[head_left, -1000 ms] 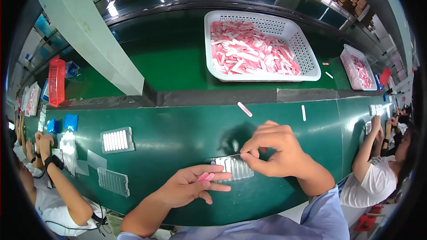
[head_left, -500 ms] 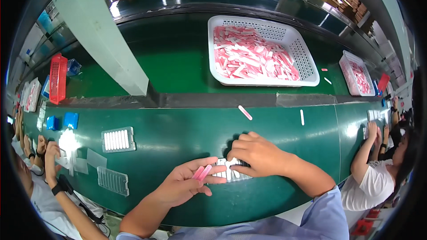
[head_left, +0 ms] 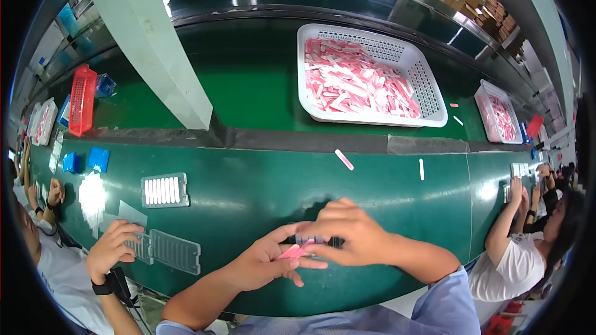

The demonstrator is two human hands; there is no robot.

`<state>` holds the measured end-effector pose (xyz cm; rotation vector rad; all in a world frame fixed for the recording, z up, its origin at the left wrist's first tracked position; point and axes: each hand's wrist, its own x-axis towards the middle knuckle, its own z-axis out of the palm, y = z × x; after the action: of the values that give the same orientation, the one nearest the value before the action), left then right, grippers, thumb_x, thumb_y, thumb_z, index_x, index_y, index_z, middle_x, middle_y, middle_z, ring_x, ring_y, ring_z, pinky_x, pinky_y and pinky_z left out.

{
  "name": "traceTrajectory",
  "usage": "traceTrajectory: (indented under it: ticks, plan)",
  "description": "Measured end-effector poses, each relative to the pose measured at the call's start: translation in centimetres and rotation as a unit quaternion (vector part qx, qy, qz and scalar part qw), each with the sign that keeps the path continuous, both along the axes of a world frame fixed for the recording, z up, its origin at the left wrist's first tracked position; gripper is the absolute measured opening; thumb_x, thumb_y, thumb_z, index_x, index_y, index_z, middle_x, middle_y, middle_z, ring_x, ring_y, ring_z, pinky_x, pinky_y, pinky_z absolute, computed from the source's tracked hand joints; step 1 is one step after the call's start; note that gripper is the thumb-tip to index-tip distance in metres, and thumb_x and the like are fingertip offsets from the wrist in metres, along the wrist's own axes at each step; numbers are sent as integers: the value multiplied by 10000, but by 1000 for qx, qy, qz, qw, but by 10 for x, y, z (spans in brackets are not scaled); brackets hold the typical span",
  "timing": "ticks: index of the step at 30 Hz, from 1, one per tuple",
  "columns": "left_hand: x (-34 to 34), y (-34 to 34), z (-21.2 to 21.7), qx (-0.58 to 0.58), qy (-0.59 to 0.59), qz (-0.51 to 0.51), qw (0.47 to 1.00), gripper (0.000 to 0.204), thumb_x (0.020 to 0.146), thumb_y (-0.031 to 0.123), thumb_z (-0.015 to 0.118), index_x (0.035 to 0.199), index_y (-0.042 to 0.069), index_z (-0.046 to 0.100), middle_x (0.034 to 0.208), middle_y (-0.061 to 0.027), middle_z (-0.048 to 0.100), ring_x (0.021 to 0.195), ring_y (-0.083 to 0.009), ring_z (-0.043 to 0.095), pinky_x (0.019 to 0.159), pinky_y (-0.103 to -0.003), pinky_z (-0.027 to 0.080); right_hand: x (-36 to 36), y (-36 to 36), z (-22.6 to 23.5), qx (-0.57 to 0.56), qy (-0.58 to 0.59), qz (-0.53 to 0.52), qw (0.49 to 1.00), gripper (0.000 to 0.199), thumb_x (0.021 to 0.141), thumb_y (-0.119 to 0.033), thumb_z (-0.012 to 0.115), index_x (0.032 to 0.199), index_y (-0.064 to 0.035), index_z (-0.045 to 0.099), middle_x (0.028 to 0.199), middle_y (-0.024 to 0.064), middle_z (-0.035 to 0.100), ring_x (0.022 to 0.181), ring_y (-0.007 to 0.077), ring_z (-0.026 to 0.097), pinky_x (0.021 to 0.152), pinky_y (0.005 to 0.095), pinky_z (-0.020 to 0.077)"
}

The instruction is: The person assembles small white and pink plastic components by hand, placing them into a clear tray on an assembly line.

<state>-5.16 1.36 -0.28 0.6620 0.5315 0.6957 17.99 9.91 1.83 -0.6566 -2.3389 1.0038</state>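
Observation:
My left hand (head_left: 264,260) lies palm up with a few small flat pink strips (head_left: 290,252), round-ended like mini nail files, held between its thumb and fingers. Over it, my right hand (head_left: 351,232) reaches in from the right, and its thumb and fingertips close on the end of one pink strip (head_left: 307,245). Beneath both hands sits a slotted clear plastic tray (head_left: 336,242), mostly covered by them, so its contents are hard to see. Farther off on the green table lie a single pink strip (head_left: 344,159) and a white strip (head_left: 421,169).
A white basket (head_left: 379,118) heaped with pink and white strips stands beyond the dark ledge. Left of me are a clear tray holding white strips (head_left: 164,190), an open clear case (head_left: 176,252) by a co-worker's hand (head_left: 115,248), and a post (head_left: 152,49). Another person sits right.
My right hand has lifted from the clear tray and moved left to the pink strips in my left hand. At left, a co-worker's hand has come to the clear case, which now lies open.

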Motion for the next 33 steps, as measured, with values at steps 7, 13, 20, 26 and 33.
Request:
traceTrajectory:
  ticks: [7,13,20,26,33]
  plan:
    - [-5,-4,-1,-106,17,80,991,573,1065,51,544,1576,8,288,1453,-288,561,1265,-401,647,706,-297,625,28,0,15,46,27,-152,987,85,817,-139,828,814,-123,745,609,-18,530,586,178,517,632,351,373]
    - [-5,-4,-4,-103,30,117,987,507,1055,49,570,1529,21,394,1451,-284,568,1229,-357,678,698,-287,600,29,-52,-5,298,-198,-87,930,190,806,-265,840,862,-110,747,703,-27,561,609,161,496,635,340,348]
    - [-3,-8,-12,24,53,143,988,494,1067,47,545,1528,-18,380,1453,-271,573,1200,-342,691,725,-304,596,36,-54,12,175,-264,-67,946,314,864,-370,788,1016,-96,758,719,-11,575,646,158,545,664,338,357]
    - [-2,-7,-10,-2,82,126,989,441,1101,117,503,1506,-35,415,1362,-252,642,1039,-285,755,597,-276,585,34,-39,7,167,-123,-72,976,286,838,-274,825,1066,-108,775,675,-24,557,613,155,532,645,320,345]
    - [14,-6,12,13,144,8,989,401,1098,103,491,1458,-72,467,1234,-233,701,862,-270,786,453,-244,554,12,-44,-13,-103,50,-70,991,132,880,-158,799,1001,-112,776,651,-5,586,595,175,561,667,313,400]
